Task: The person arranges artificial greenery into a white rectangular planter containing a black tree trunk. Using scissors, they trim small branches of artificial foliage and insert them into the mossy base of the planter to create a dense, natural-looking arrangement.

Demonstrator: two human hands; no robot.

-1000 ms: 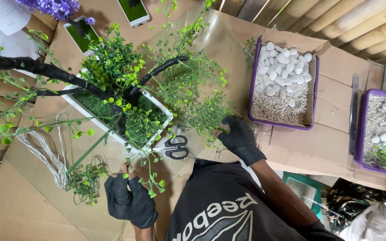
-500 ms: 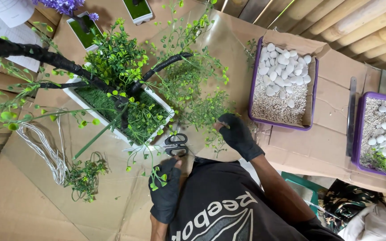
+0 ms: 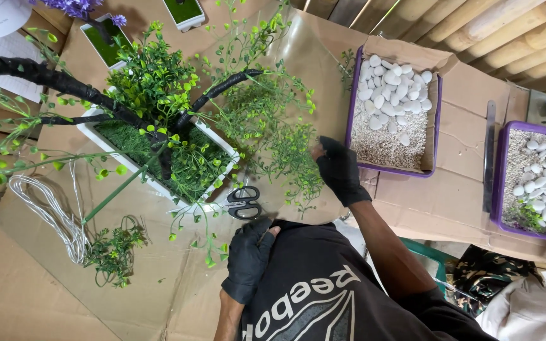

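My left hand (image 3: 248, 259), in a black glove, is close to my chest, just below the black scissors (image 3: 243, 203) that lie on the cardboard-covered bench (image 3: 45, 290). Its fingers are bent loosely and I see nothing held in it. My right hand (image 3: 338, 170), also gloved, reaches forward with the fingers partly open into the thin green sprigs (image 3: 285, 145) that hang from the artificial tree; I cannot tell if it pinches one. The tree stands in a white rectangular pot (image 3: 159, 183) filled with green moss, and its black wrapped branches (image 3: 45, 79) spread to the left. To the right of my right hand, very near, is a purple tray (image 3: 436, 126) with white pebbles and sand. A second purple tray (image 3: 497, 183) is further right. A bundle of white wire (image 3: 52, 208) lies left of the pot.
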